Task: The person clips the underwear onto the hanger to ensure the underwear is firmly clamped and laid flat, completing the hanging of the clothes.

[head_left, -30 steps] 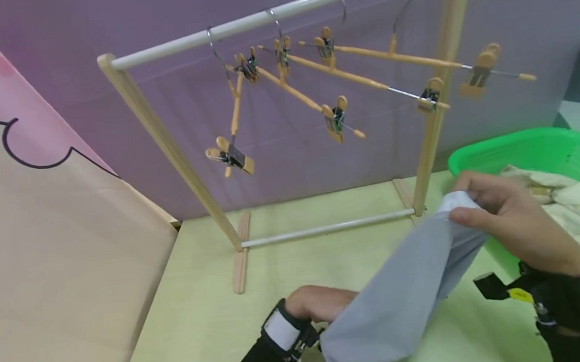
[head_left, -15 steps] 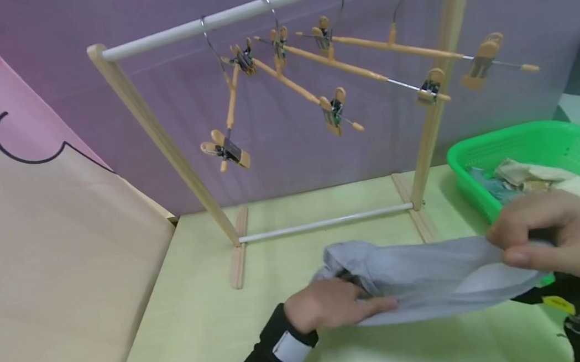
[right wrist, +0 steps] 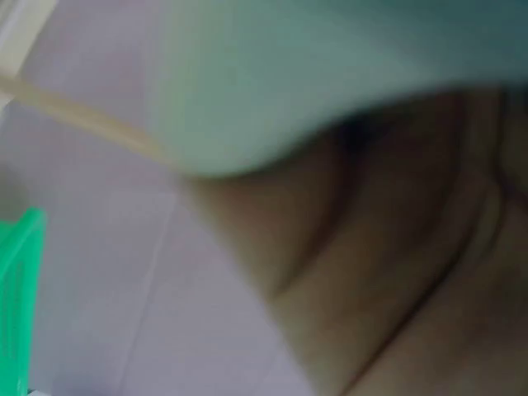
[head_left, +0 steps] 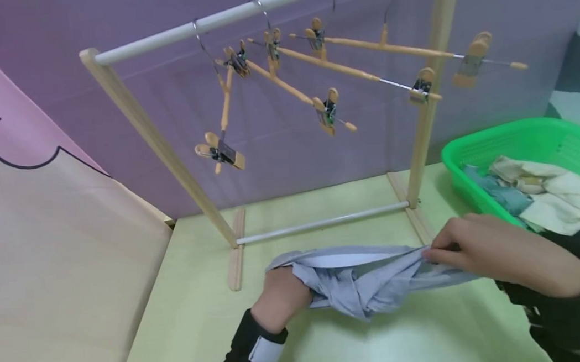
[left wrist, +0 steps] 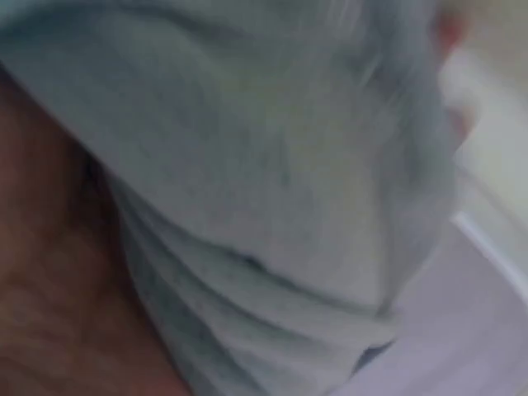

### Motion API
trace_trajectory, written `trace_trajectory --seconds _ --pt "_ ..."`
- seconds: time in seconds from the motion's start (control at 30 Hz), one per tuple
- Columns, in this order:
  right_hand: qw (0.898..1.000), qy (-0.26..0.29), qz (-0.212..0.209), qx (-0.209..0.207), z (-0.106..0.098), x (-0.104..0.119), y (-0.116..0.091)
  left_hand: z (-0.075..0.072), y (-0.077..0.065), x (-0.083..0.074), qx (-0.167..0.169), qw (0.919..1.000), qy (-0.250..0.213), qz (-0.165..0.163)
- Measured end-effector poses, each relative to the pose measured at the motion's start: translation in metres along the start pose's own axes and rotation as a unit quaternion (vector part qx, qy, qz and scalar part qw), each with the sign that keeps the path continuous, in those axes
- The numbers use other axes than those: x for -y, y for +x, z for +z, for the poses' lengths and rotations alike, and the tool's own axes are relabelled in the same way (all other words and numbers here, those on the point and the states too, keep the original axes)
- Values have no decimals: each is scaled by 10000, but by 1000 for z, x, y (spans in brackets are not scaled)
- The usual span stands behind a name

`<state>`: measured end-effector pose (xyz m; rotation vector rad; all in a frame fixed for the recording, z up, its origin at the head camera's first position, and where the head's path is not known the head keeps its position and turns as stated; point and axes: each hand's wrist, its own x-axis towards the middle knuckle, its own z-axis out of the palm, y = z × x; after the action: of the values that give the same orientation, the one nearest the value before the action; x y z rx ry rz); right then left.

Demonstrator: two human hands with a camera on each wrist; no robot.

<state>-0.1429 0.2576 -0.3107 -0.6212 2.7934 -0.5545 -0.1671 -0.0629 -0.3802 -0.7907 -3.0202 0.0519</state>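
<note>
A light grey cloth garment (head_left: 371,287), bunched and with a pale inner band showing along its open edge, is stretched between both hands above the table. My left hand (head_left: 284,292) reaches into its opening; the cloth hides the fingers. In the left wrist view the folded garment (left wrist: 264,181) covers most of that hand. Thumb and fingers of my right hand (head_left: 488,246) pinch the garment's right part. The right wrist view is blurred, with cloth (right wrist: 247,82) lying over the right palm (right wrist: 396,223).
Behind the hands stands a wooden rack with a white rail (head_left: 230,17). Several clip hangers (head_left: 330,65) hang from it, their clips without clothes. A green basket (head_left: 506,134) at the right holds cream cloth (head_left: 565,192) and blue cloth (head_left: 505,193).
The garment first hung slanting from the right hand, then was stretched sideways, and is now bunched. The left hand has slipped into its opening; the right hand has moved left.
</note>
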Motion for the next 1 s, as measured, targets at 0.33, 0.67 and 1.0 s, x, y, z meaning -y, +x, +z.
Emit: trace_trajectory --seconds 0.33,0.67,1.0 --pt "9908 -801 746 -793 25 -15 26 -31 -19 -5 1479 9787 -912 1093" --pt "9887 -1042 888 -612 27 -5 28 -47 -18 5 -590 9911 -1165 243" --pt "9996 -256 110 50 20 18 14 -49 -16 10 -1068 9802 -1418 -882"
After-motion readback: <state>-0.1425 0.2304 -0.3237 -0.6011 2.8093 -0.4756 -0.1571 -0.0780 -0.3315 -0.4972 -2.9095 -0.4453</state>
